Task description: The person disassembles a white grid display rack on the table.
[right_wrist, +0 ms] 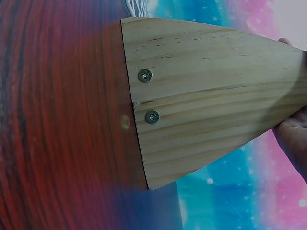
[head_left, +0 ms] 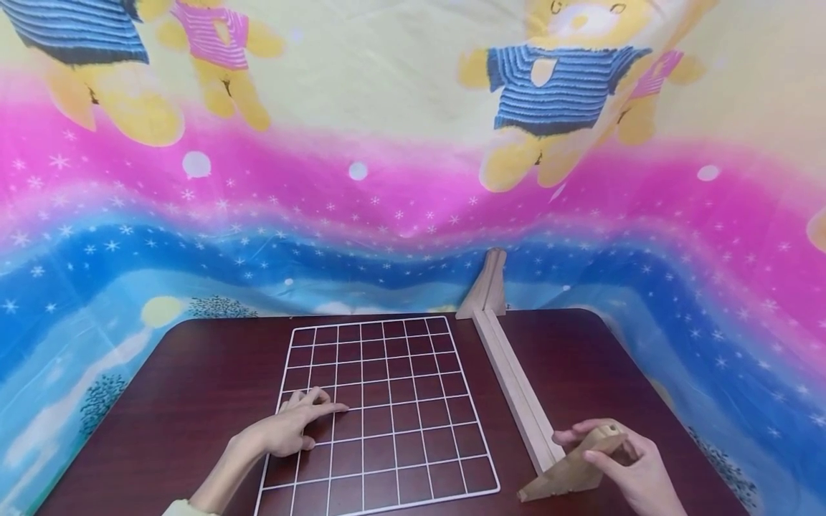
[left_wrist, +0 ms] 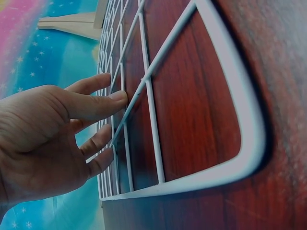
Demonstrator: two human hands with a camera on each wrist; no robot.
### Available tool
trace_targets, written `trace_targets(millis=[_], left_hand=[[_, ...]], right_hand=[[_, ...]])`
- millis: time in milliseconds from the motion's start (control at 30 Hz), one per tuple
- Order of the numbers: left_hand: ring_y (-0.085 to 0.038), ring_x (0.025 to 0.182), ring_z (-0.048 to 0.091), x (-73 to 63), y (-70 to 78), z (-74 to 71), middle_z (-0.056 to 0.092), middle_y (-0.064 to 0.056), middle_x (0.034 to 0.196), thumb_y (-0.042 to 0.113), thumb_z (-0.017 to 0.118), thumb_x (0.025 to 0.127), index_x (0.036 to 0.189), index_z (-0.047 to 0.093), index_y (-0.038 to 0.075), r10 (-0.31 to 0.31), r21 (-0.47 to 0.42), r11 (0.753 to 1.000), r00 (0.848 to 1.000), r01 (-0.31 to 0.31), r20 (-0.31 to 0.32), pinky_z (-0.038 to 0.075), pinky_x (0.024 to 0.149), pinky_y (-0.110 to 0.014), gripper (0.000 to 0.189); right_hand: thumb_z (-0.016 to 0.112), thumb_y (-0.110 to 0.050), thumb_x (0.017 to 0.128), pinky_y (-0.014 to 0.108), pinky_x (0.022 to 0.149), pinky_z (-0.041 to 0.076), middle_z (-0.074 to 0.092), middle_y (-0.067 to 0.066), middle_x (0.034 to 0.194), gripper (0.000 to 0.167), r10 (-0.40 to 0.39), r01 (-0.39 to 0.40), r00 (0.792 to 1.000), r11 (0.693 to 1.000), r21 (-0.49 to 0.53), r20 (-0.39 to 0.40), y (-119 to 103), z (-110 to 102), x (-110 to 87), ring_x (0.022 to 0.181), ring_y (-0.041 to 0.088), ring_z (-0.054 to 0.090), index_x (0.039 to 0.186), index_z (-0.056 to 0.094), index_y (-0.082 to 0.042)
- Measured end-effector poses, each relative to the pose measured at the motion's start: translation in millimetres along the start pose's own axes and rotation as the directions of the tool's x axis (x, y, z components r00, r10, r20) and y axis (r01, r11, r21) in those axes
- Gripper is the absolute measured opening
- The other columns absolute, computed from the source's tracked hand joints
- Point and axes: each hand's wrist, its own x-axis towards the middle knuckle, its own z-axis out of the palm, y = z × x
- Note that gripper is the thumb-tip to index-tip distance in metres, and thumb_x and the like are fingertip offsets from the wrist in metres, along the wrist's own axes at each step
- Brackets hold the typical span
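Note:
A white wire grid panel (head_left: pixel 472 403) lies flat on the table, its frame corner (left_wrist: pixel 252 139) close up in the left wrist view. My left hand (head_left: pixel 290 426) rests on its left part, fingers loosely bent, thumb and fingertips touching the wires. To the right stands a wooden stand: a long grooved rail (head_left: pixel 513 380) between two tapered end pieces. The far end piece (head_left: pixel 488 290) is upright at the table's back edge. My right hand (head_left: pixel 639 469) grips the top of the near end piece (head_left: pixel 571 469) between thumb and fingers. Two bolt heads (right_wrist: pixel 148 96) show on its outer face.
The dark red-brown wooden table (head_left: pixel 187 373) has rounded back corners. Behind and around it hangs a cloth (head_left: pixel 387 229) printed with bears and snowflakes, reaching close to the table's back edge.

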Motion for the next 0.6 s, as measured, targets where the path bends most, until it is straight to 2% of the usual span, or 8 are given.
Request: trace_targets(millis=[200,367,600], left_hand=[[-0.026,0.099,0.035,0.6,2.0,-0.3,0.041,-0.002,0.123,-0.007,0.073,0.073,0.135,0.056,0.019,-0.013,-0.007,1.0,1.0,0.013,0.01,0.033,0.086,-0.052,0.07],[-0.026,0.1,0.035,1.3,1.7,-0.3,0.041,-0.002,0.124,-0.006,0.073,0.073,0.135,0.056,0.02,-0.015,-0.001,1.0,1.0,0.015,0.01,0.033,0.086,-0.053,0.069],[-0.028,0.102,0.036,2.2,0.1,-1.3,0.042,-0.003,0.124,-0.006,0.073,0.073,0.134,0.056,0.02,-0.01,0.001,1.0,1.0,0.01,0.004,0.033,0.086,-0.054,0.069]], right_hand=[[0.038,0.031,0.085,0.028,0.09,0.048,0.065,0.028,0.109,0.037,0.021,-0.021,1.0,1.0,0.023,0.002,-1.9,0.0,-0.7,0.108,0.031,0.062,0.119,0.049,0.02],[0.039,0.03,0.086,0.027,0.09,0.048,0.065,0.028,0.11,0.037,0.028,-0.028,1.0,1.0,0.002,0.01,-4.4,0.8,-0.5,0.11,0.029,0.062,0.12,0.048,0.019],[0.041,0.028,0.086,0.027,0.091,0.047,0.065,0.027,0.111,0.039,0.009,-0.009,1.0,1.0,-0.017,0.026,-4.6,0.9,0.3,0.11,0.03,0.061,0.123,0.048,0.017]])
